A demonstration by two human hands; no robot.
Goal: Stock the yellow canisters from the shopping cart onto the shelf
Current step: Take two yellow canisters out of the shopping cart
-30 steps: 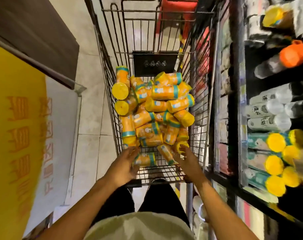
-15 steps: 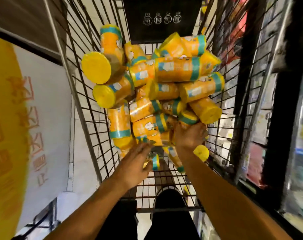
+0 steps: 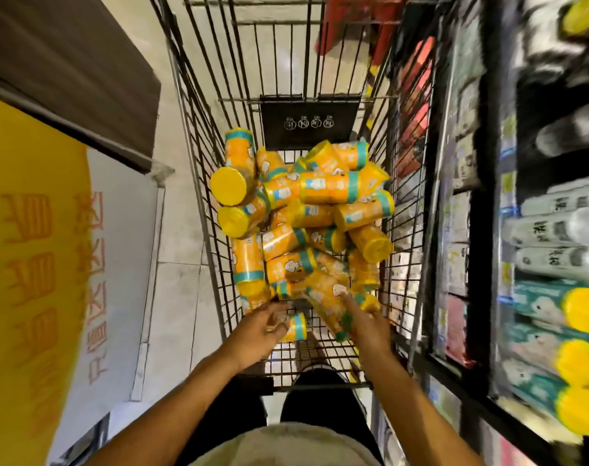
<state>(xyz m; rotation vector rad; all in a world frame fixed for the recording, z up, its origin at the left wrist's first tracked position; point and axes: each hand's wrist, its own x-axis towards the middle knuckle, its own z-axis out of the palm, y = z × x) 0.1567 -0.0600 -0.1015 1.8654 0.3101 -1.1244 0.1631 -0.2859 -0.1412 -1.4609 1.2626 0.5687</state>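
Store aisle, pale tiled floor (image 3: 178,230), seen from above my hands.

Item 1: cart (image 3: 198,183), black wire, centre frame, running from 6 toward 12 o'clock. A black placard (image 3: 309,124) hangs on its far end.

Item 2: canisters (image 3: 320,223), yellow-orange with teal bands and yellow caps, heaped loosely in the cart basket, lying at all angles. Two at 9 o'clock of the heap point their caps toward me.

Item 3: left hand (image 3: 256,334), at the near edge of the heap, fingers curled round a small canister (image 3: 294,327) lying on the wire floor.

Item 4: right hand (image 3: 367,326), at 3 o'clock of the left one, fingers stretched forward and touching a tilted canister (image 3: 330,304); I cannot tell whether it grips.

Item 5: shelf (image 3: 488,230), dark, along the 3 o'clock side, holding white tubes (image 3: 562,230) and, lower, teal tubes (image 3: 535,304) with yellow caps; blurred.

Item 6: yellow sign (image 3: 27,264) with orange characters, at 9 o'clock.
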